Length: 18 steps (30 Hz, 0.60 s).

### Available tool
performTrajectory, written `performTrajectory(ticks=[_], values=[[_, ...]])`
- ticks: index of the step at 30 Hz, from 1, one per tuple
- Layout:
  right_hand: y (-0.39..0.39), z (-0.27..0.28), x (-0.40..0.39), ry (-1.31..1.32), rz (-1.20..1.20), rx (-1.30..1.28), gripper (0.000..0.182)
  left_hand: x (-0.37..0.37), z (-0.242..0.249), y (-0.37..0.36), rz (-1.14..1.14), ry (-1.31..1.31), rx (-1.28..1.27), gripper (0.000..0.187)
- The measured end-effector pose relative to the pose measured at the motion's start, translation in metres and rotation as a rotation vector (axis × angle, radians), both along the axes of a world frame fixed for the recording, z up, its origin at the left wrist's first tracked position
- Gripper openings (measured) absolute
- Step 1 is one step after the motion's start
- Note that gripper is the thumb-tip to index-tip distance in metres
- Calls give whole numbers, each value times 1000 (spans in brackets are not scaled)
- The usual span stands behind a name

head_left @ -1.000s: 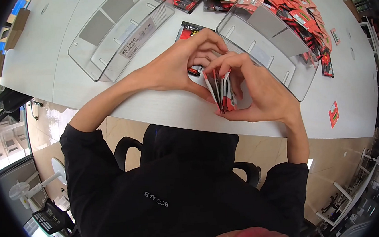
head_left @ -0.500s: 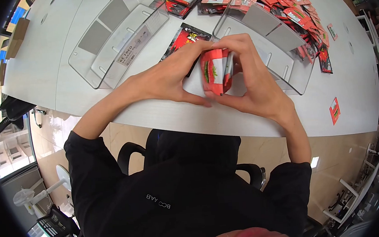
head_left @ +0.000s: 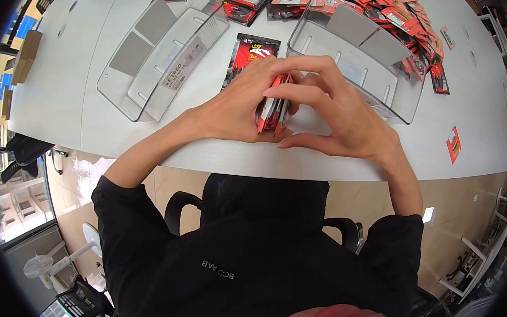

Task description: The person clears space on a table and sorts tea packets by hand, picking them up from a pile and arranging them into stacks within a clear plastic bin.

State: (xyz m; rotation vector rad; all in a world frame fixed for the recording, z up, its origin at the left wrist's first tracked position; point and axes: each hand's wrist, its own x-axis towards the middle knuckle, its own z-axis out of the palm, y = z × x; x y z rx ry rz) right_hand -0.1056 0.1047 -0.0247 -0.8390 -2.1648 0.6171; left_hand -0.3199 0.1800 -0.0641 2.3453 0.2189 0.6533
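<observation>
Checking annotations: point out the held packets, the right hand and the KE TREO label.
Held packets (head_left: 272,114): head view, middle of the exposed edges.
Right hand (head_left: 350,114): head view, back of the hand.
KE TREO label (head_left: 184,66): head view, middle of its printed face.

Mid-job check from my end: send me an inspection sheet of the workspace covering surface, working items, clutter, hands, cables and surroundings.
Surface: white table, curved near edge.
Working items: stack of red sachets in hand; black-and-red packet lying just beyond the hands; labelled clear bin and second clear bin, both on the table.
Clutter: large sachet pile behind the second bin; stray red sachet near the table's right side.
Hands: left hand wrapped around the stack; right hand curved open, fingers at the stack; pressure cannot be told.
Cables: nothing seen on the table.
Surroundings: window and black chair at left.
</observation>
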Motion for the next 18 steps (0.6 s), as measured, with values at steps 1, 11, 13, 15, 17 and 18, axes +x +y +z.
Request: performTrajectory(ticks=[1, 11, 13, 15, 17, 18], values=[[-1, 4, 0, 0, 2, -1, 77, -1, -3, 0, 9, -8, 25, 78], [1, 1, 7, -345, -77, 388, 49, 8, 9, -10, 1, 95, 101, 83], [0, 2, 3, -356, -95, 415, 50, 9, 6, -12, 73, 39, 10, 88], [-3, 4, -2, -367, -165, 399, 25, 6, 6, -12, 58, 74, -1, 89], [-2, 3, -2, -365, -139, 418, 29, 1, 7, -12, 41, 107, -10, 91], [-2, 3, -2, -359, -112, 433, 33, -2, 7, -12, -17, 86, -167, 93]])
